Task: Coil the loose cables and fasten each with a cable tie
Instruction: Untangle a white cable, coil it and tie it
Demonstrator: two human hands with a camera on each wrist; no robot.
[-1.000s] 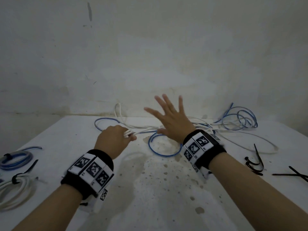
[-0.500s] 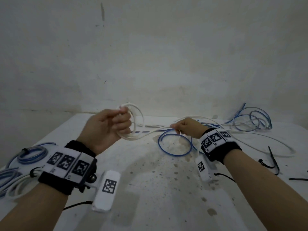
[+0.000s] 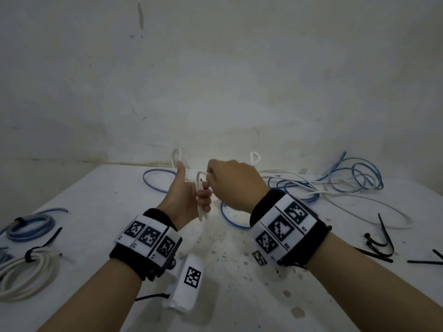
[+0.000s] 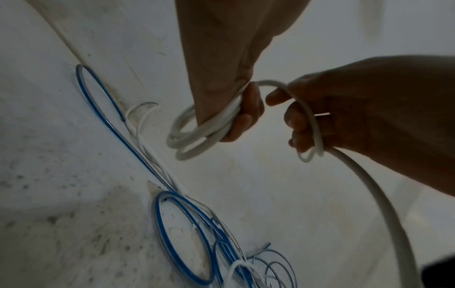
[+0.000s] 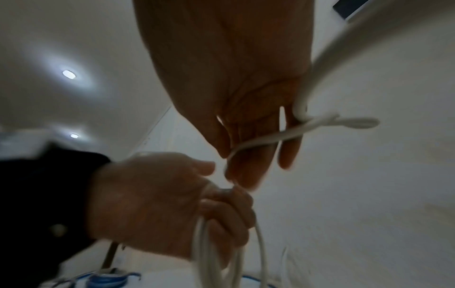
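Coiling | left hand (image 3: 184,200) fingers (image 4: 246,117) clenched round white cable (image 4: 197,136) loops above worktop (image 3: 96,202), keeping turns stacked | right hand (image 3: 235,183) grasps its free run, feeding next loop | ties (image 3: 381,238) wait nearby

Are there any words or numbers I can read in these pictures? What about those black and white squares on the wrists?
No readable words, brands or numbers.
Left wristband: black-and-white square code patterns, not letters; tiny marks beside them are too small to read.
Right wristband: the same, code squares and unreadable tiny marks.
White camera block under the left wrist: one code square, no text.
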